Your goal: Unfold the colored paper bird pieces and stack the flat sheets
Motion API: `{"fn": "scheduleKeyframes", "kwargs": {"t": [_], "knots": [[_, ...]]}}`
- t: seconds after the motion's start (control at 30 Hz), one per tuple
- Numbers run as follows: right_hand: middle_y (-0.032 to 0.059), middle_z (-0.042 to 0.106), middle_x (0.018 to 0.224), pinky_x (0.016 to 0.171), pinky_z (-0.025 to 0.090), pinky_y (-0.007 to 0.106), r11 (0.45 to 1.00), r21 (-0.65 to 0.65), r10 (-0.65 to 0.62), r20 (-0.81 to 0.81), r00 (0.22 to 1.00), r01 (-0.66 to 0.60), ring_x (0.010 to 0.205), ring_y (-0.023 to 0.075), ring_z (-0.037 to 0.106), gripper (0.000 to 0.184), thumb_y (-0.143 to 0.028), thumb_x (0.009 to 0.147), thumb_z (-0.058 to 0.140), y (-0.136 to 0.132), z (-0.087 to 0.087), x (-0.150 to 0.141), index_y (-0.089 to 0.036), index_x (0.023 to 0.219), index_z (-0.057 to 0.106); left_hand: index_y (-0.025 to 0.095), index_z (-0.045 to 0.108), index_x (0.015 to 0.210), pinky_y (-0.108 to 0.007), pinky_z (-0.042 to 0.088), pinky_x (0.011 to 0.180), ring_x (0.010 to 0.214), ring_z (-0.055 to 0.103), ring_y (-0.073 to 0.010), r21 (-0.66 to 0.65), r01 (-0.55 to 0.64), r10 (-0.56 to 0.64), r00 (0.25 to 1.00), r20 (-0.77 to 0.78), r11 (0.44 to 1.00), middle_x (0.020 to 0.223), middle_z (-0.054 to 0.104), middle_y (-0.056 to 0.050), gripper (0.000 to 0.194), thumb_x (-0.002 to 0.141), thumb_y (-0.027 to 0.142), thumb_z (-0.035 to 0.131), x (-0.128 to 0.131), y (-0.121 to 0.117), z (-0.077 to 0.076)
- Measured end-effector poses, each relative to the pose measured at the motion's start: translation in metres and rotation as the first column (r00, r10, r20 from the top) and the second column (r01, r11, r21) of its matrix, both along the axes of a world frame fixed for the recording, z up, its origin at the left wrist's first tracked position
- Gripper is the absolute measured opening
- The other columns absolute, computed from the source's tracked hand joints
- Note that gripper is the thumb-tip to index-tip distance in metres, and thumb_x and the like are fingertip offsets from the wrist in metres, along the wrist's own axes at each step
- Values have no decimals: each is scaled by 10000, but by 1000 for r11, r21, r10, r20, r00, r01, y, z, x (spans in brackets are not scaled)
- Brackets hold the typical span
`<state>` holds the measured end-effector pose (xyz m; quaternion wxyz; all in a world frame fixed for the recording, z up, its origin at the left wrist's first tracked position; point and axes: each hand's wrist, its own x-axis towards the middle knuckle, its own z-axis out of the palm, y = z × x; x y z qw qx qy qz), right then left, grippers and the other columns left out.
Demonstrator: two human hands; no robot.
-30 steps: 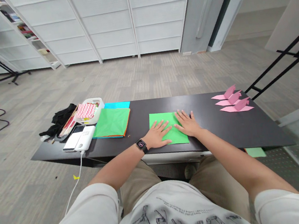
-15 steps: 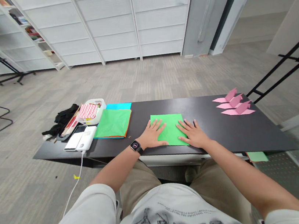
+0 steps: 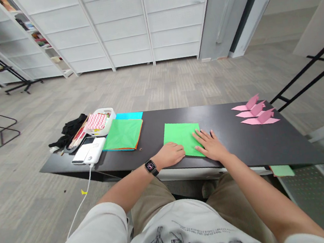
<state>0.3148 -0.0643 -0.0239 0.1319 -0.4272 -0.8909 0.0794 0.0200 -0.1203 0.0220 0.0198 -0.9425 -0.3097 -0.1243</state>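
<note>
A square sheet of green paper [image 3: 181,133] lies flat on the dark table in front of me. My left hand [image 3: 170,155], with a smartwatch on its wrist, is at the sheet's near left corner. Its fingers are curled together over that corner, which they hide. My right hand [image 3: 209,144] rests on the sheet's right edge with fingers spread, palm down. Three folded pink paper birds [image 3: 259,118] stand in a row at the table's right.
Left of the sheet lies a stack of coloured paper [image 3: 124,134], green on top. Beyond it are a white basket [image 3: 110,120], a white power bank [image 3: 95,150] with a cable, and a black cloth [image 3: 74,126]. Light green paper [image 3: 282,170] sticks out below the table's right front edge.
My left hand was spread flat on the sheet; it has slid down to the near left corner and its fingers have curled in. My right hand stays spread on the right edge.
</note>
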Motion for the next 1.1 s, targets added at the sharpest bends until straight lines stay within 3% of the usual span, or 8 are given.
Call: {"fn": "scheduleKeyframes", "kwargs": {"t": [0.13,0.2,0.3,0.43,0.63,0.8,0.97,1.1], "knots": [[76,230,1786,1312,255,591,993,23,-96,-381,920,113,1635,298,257,656,-517,1108,311,4,-6,14,-320,1722,192,211,762,967,-328,473,838,883,639,-187,-69,-134,147,957,249,989,939,704,-71,294,1081,346,527,-6,4,12],[102,323,1747,1306,280,578,982,27,-140,-552,822,186,1607,290,321,638,-511,1108,315,6,-9,20,-305,1708,241,210,769,971,-310,483,819,855,636,-176,-192,-240,303,839,452,952,915,710,-60,250,1058,338,574,-15,11,20],[145,452,1654,1268,340,595,967,-40,-208,-699,684,253,1511,305,467,635,-539,1097,349,9,-13,24,-274,1673,327,196,758,935,-283,480,742,768,613,-157,-418,-347,541,474,694,840,872,707,-39,220,998,380,656,-38,28,34],[154,552,1562,1235,364,618,956,-147,-274,-760,590,255,1448,314,533,643,-577,1076,395,9,-13,22,-277,1644,369,178,710,972,-258,510,809,846,648,-150,-566,-230,565,-77,822,792,918,722,-34,251,904,416,754,-85,46,49],[138,655,1425,1199,390,629,946,-182,-312,-739,597,269,1372,311,584,638,-588,1059,420,8,-8,21,-290,1622,395,216,603,983,-174,462,589,603,542,-75,-630,-197,483,-486,728,751,772,610,45,319,838,396,823,-165,24,54],[130,694,1341,1158,440,609,946,-185,-314,-731,606,267,1282,300,635,656,-591,1037,460,9,-6,19,-285,1614,398,237,491,971,-271,596,698,683,699,-126,-769,-54,564,-647,513,637,814,657,39,362,853,371,806,-207,-16,34],[136,675,1362,1156,454,606,943,-220,-330,-723,607,251,1285,302,638,672,-579,1025,501,7,-5,17,-293,1622,383,216,496,966,-339,645,748,723,740,-148,-860,-25,663,-626,411,509,853,697,5,281,899,301,755,-214,-44,12],[146,663,1375,1169,443,632,943,-234,-332,-728,600,237,1299,314,631,688,-569,1018,533,6,-6,17,-290,1627,374,209,501,958,-304,642,702,731,757,-157,-895,-20,706,-607,364,445,828,685,10,272,903,287,756,-209,-54,9]]}}
